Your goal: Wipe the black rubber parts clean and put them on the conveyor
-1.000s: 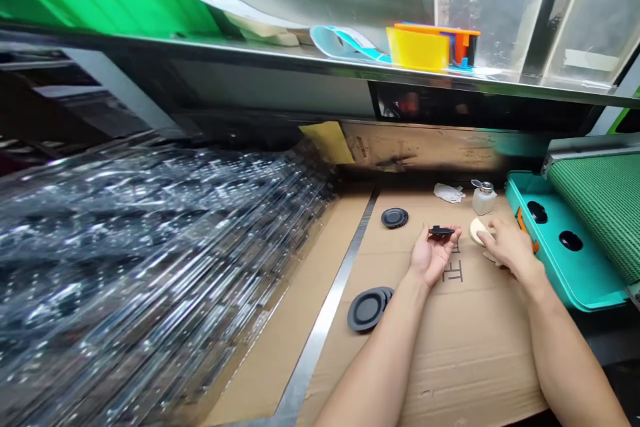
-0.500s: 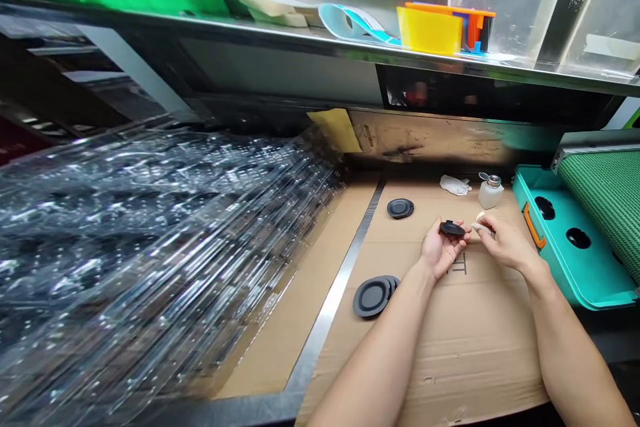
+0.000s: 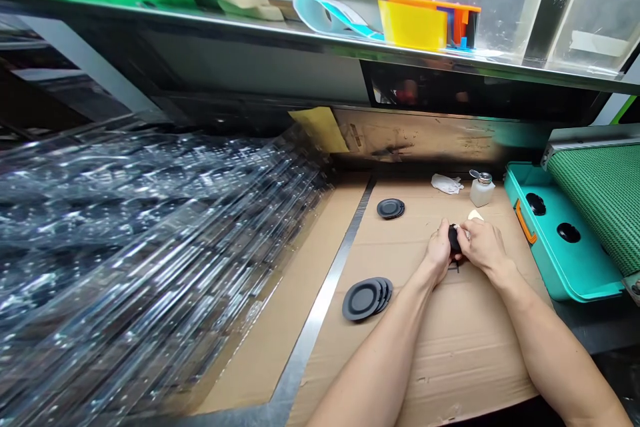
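Note:
My left hand (image 3: 439, 251) is closed around a round black plastic part (image 3: 454, 238), which stands tilted between both hands. My right hand (image 3: 481, 244) presses against the part's right side, fingers pinched on a whitish cloth (image 3: 475, 215) whose corner shows above the knuckles. Whether it is cloth or paper is hard to make out. Left of my forearm lies an overlapping stack of black discs (image 3: 363, 299) with raised rings. A smaller group of black discs (image 3: 390, 208) lies farther back on the cardboard (image 3: 450, 360).
A pump bottle (image 3: 482, 191) with its lid up stands beside a crumpled white wipe (image 3: 447, 183). On the right, a teal bin (image 3: 575, 273) holds black parts under a green conveyor belt (image 3: 600, 180). Stacked clear plastic trays (image 3: 165, 247) fill the left. A metal shelf (image 3: 300, 37) runs above.
My right hand has moved left and down, bringing the cloth against the black part. The part has turned from nearly flat to upright. The view has shifted slightly right.

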A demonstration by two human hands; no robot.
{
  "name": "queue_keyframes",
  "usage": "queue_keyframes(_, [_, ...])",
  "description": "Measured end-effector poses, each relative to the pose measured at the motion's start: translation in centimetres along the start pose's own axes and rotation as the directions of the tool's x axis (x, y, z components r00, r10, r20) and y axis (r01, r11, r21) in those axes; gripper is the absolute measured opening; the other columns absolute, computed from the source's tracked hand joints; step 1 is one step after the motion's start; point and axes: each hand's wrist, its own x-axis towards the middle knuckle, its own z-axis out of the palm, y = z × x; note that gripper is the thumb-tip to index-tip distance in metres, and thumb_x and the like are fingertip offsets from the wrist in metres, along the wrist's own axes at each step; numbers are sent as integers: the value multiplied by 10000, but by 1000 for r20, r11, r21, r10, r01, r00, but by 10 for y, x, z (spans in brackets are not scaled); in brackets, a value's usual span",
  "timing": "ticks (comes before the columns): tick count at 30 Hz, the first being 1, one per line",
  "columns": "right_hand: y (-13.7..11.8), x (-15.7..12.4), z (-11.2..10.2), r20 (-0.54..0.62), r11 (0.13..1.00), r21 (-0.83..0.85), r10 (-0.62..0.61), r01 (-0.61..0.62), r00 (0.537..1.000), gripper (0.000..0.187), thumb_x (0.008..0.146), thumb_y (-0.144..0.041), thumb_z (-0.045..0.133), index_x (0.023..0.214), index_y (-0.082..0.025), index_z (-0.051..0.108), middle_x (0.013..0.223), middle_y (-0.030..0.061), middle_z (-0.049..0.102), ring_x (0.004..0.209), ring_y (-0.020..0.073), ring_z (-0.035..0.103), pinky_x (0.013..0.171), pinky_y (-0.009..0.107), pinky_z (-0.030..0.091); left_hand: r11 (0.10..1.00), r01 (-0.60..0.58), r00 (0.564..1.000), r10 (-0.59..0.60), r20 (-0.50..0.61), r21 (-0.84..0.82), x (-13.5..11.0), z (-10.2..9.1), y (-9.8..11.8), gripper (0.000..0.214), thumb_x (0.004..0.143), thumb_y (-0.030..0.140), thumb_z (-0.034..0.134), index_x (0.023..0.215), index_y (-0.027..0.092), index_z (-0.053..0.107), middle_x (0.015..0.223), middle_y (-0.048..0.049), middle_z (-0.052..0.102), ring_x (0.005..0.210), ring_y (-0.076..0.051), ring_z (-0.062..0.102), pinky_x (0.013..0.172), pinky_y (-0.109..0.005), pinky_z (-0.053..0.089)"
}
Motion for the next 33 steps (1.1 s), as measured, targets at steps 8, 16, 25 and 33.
queue_keyframes(8, [3,1,-6,29,999,35,-26,25,999,265,976,-337,474,931,-244,718,959,34,705,813,161,606,654,267,326,994,58,998,-59,8,88,1,0,3,576,949,630,404,630,171,544,444,-35,528,330,-116,446,342,-224,275])
queue_keyframes(16, [15,4,-15,11,988,157,1,-2,1000,272,971,-321,460,931,-234,714,938,27,712,817,153,619,715,239,380,988,149,988,-151,40,49,1,-2,8,531,971,581,375,788,135,598,551,-69,612,356,-130,508,323,-219,295])
queue_keyframes(25, [17,5,-6,58,986,144,-92,83,994,237,944,-316,511,918,-239,734,946,22,714,846,157,614,699,240,368,980,171,985,-173,10,103,0,0,9,548,1000,523,330,682,150,575,467,-55,560,330,-131,496,307,-215,298])
queue_keyframes(33, [15,9,-2,54,986,31,-163,162,985,264,954,-280,484,878,-210,727,928,42,704,807,156,593,688,257,353,967,186,982,-177,-68,172,6,2,4,535,989,536,358,670,165,573,424,-45,539,308,-137,487,319,-210,295])
